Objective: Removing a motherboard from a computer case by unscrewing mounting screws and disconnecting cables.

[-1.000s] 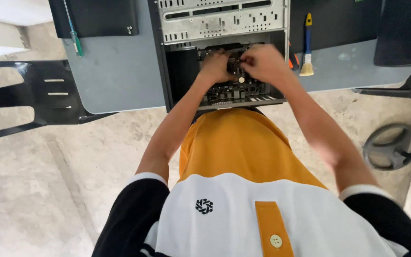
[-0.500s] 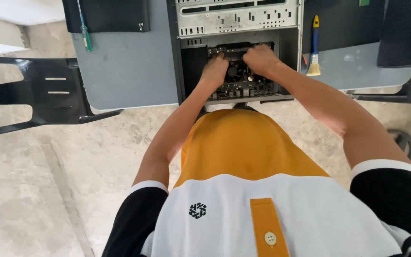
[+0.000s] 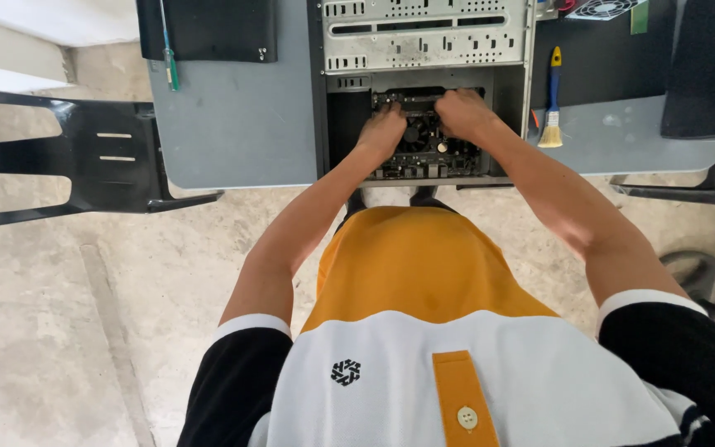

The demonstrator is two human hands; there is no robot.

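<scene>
Head view: left hand [image 3: 382, 132] and right hand [image 3: 463, 112] were both inside open case [image 3: 424, 50] on tabletop [image 3: 233, 124], fingers curled on motherboard [image 3: 428, 153]; grip unclear. Best pressed evenly, squarely. Brush [image 3: 552, 103] lay right of right hand.

The computer case [image 3: 426, 37] was bare perforated sheet metal, dull grey. The worktop [image 3: 233, 124] looked smooth, matt grey. The brush [image 3: 553, 99] had a glossy blue-and-yellow plastic handle and pale bristles. The floor [image 3: 59, 331] was rough, mottled concrete.
</scene>
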